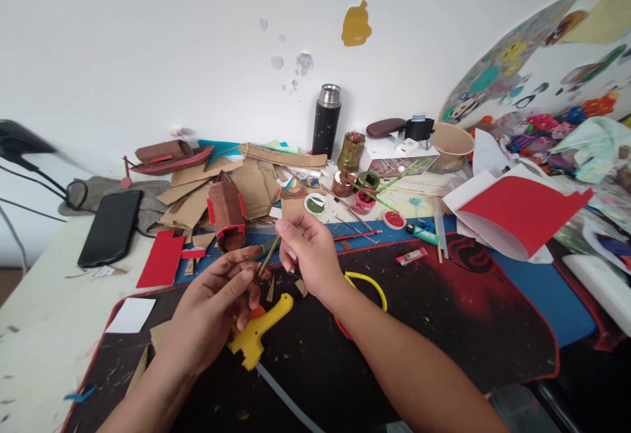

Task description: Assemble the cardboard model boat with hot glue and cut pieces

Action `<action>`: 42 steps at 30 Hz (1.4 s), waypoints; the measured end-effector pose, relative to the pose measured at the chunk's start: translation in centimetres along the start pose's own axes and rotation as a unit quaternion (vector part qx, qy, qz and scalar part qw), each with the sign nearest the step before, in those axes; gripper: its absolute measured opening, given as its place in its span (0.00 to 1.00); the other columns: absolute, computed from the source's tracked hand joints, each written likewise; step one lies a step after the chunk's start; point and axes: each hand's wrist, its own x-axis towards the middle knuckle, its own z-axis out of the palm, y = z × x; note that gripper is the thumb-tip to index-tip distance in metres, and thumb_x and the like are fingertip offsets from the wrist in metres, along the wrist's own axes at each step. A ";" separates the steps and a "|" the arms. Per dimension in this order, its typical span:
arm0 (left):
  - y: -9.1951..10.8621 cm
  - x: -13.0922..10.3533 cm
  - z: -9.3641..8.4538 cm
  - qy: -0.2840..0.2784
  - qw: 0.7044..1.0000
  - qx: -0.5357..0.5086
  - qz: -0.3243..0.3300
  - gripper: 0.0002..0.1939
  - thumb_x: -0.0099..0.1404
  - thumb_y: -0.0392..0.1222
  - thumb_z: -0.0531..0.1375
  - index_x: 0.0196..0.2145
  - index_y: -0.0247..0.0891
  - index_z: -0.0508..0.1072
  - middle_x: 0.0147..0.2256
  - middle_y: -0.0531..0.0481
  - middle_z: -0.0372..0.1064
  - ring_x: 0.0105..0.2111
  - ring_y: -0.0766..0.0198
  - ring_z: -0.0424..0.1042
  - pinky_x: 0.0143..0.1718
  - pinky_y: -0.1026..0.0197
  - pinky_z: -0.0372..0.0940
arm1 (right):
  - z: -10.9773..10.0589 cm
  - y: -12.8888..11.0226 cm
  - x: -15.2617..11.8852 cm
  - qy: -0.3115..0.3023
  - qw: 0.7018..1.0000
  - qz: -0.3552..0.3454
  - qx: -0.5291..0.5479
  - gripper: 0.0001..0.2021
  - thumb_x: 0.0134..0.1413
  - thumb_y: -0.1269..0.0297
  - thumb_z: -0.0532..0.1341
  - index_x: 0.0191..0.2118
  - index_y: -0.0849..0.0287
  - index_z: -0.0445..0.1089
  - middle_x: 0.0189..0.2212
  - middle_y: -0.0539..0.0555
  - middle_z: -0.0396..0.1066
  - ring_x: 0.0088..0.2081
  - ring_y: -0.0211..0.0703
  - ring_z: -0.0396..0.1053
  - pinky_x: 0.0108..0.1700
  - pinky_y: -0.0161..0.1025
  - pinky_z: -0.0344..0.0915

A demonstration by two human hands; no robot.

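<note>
A thin greenish stick slants between my two hands above the dark mat. My left hand pinches its lower end between thumb and fingers. The fingers of my right hand are closed on the upper part of the stick. Just below my hands lies a yellow glue gun with a grey glue stick coming out of it. A brown cardboard house shape with red edges stands behind my left hand.
Paint jars, a black thermos and cardboard scraps line the back. A phone lies at the left. Red paper rises at the right. Yellow-handled scissors rest beside my right wrist.
</note>
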 end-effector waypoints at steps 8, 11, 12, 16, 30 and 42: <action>-0.5 0.1 -0.6 -0.010 0.999 0.017 0.040 0.33 0.53 0.51 0.79 0.54 0.38 0.77 0.35 0.50 0.76 0.23 0.66 0.70 0.12 0.70 0.61 | -0.4 -0.2 0.1 -0.018 0.999 0.009 0.027 0.21 0.55 0.43 0.73 0.35 0.55 0.71 0.15 0.39 0.61 0.14 0.33 0.59 0.16 0.30 0.52; -0.8 0.1 -0.9 -0.009 0.996 0.062 0.060 0.33 0.57 0.51 0.77 0.56 0.39 0.74 0.39 0.48 0.77 0.25 0.66 0.71 0.15 0.69 0.63 | -0.4 -0.2 0.1 -0.008 0.999 0.006 0.041 0.19 0.56 0.45 0.73 0.36 0.55 0.71 0.16 0.39 0.60 0.14 0.32 0.58 0.16 0.30 0.51; -0.9 0.1 -1.0 -0.007 0.995 0.080 0.066 0.32 0.58 0.52 0.76 0.56 0.40 0.74 0.40 0.48 0.77 0.26 0.65 0.72 0.16 0.69 0.64 | -0.4 -0.2 0.1 -0.006 0.999 0.007 0.043 0.19 0.57 0.46 0.73 0.36 0.55 0.71 0.16 0.39 0.60 0.14 0.32 0.58 0.16 0.30 0.51; -1.1 0.0 -1.3 0.021 0.983 0.148 0.104 0.27 0.59 0.53 0.75 0.52 0.41 0.74 0.41 0.46 0.79 0.29 0.62 0.74 0.23 0.65 0.69 | -0.3 -0.2 0.0 -0.003 0.999 0.015 0.041 0.20 0.56 0.46 0.74 0.36 0.55 0.70 0.16 0.39 0.59 0.15 0.33 0.58 0.16 0.30 0.51; -1.5 -0.3 -1.5 0.055 0.965 0.215 0.139 0.18 0.62 0.54 0.72 0.43 0.42 0.76 0.40 0.46 0.81 0.38 0.54 0.80 0.38 0.58 0.75 | -0.2 0.0 -0.1 -0.008 0.999 0.022 0.040 0.19 0.55 0.47 0.74 0.35 0.56 0.71 0.16 0.39 0.59 0.14 0.32 0.58 0.16 0.30 0.51; -1.3 -0.4 -1.4 0.053 0.959 0.233 0.152 0.16 0.63 0.53 0.71 0.42 0.41 0.77 0.40 0.46 0.81 0.39 0.55 0.80 0.41 0.57 0.76 | -0.2 0.1 -0.1 -0.017 0.999 0.025 0.039 0.19 0.56 0.46 0.74 0.35 0.56 0.71 0.15 0.39 0.58 0.14 0.31 0.58 0.16 0.29 0.51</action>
